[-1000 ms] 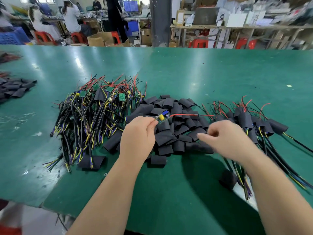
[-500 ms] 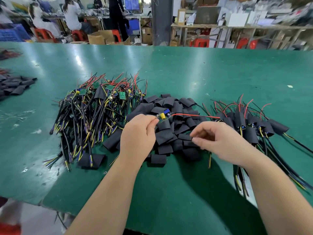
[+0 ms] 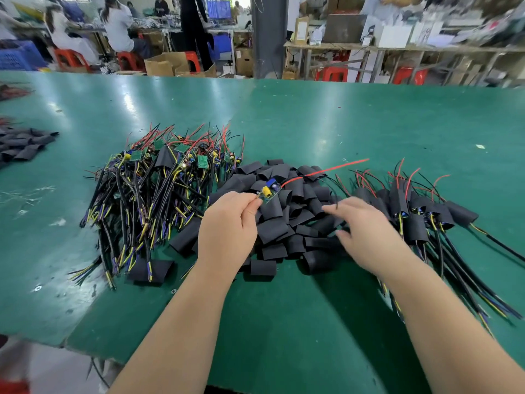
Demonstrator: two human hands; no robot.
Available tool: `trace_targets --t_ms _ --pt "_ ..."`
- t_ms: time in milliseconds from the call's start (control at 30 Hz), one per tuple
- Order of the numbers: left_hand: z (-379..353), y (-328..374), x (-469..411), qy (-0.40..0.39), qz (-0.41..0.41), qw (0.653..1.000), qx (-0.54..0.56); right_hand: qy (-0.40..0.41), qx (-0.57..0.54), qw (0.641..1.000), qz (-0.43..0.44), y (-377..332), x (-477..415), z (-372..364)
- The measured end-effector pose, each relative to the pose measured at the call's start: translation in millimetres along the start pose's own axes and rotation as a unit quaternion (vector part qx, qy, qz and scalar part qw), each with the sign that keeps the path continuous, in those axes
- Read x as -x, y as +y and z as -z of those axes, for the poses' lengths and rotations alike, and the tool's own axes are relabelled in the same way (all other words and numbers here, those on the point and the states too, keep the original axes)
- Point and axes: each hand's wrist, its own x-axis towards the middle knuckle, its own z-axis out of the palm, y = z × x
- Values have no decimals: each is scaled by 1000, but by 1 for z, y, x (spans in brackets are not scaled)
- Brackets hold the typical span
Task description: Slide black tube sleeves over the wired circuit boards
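Right hand [image 3: 366, 234] opened, left hand [image 3: 227, 231] pinching board [image 3: 270, 192]

A loose heap of flattened black tube sleeves [image 3: 287, 223] lay mid-table. Left of it sprawled a tangle of bare wired circuit boards [image 3: 159, 180], green, with red, black and yellow leads. To the right lay the sleeved boards [image 3: 420, 211]. One bare board [image 3: 269, 191] was held over the heap, pinched in the left hand [image 3: 227, 226], its red lead [image 3: 326, 170] trailing right.

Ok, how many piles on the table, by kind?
Bare wired-board piles: 1
Loose sleeve piles: 2
Sleeved board piles: 1
Total: 4, leaving out the cut-off heap at the far left edge.
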Motion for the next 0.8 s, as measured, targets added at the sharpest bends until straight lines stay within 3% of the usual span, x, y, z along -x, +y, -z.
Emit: trace_targets --t_ms 100,267,500,567,633,700,733,800 --pt "1 0 0 11 6 1000 9 -24 24 999 22 -1 -4 -13" --pt "1 1 -1 38 14 999 17 24 2 1000 -2 -1 -7 -15" --pt "3 -1 -1 77 23 996 27 204 -175 958 -101 3 -4 4" --pt "4 0 -1 89 26 995 30 207 -368 896 -139 7 -5 12" --pt "4 -1 -1 96 29 994 38 215 -582 768 -158 13 -6 18" --pt "5 -1 -1 96 30 994 40 227 -695 664 -155 19 -7 24" --pt "5 -1 -1 97 29 994 39 227 -726 630 -157 22 -7 27" --pt "5 0 -1 97 29 994 36 210 -753 600 -171 25 -9 30"
